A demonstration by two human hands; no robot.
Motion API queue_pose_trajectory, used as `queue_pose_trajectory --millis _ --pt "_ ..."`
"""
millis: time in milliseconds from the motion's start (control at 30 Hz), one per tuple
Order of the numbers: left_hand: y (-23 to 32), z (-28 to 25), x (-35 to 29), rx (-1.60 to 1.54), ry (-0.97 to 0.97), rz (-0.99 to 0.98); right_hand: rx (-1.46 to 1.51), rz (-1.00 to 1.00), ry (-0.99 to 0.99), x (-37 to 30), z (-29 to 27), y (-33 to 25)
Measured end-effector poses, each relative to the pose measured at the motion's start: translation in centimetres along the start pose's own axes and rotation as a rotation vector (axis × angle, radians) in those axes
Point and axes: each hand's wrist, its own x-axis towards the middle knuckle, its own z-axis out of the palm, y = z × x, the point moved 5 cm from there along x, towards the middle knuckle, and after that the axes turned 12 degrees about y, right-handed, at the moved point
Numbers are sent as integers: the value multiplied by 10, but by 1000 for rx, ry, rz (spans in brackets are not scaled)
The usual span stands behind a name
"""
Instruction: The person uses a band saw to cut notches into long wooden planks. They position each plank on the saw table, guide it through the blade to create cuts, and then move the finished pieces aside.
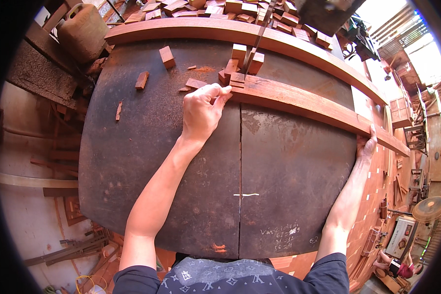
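Note:
A long reddish wooden beam lies slantwise across the dark saw table, its left end beside the narrow upright saw blade. My left hand is closed, thumb and fingertips pinched at that left end, close to the blade. A small block sits at the beam's end where the blade meets it. Farther right, my right hand grips the beam near the table's right edge, with its fingers partly hidden by the wood. Behind the blade stand small cut blocks.
Another long beam crosses the table's far side. Beyond it are piled many wooden blocks. Offcuts and sawdust lie at the left. A dirty jerrycan stands far left. At lower right are a fan and another person.

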Motion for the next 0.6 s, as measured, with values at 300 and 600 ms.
queue_pose_trajectory --millis 300,600 --pt "0 1 0 16 8 -9 4 22 -57 -3 4 2" --pt "-3 2 1 21 8 -27 12 33 -68 2 3 3"
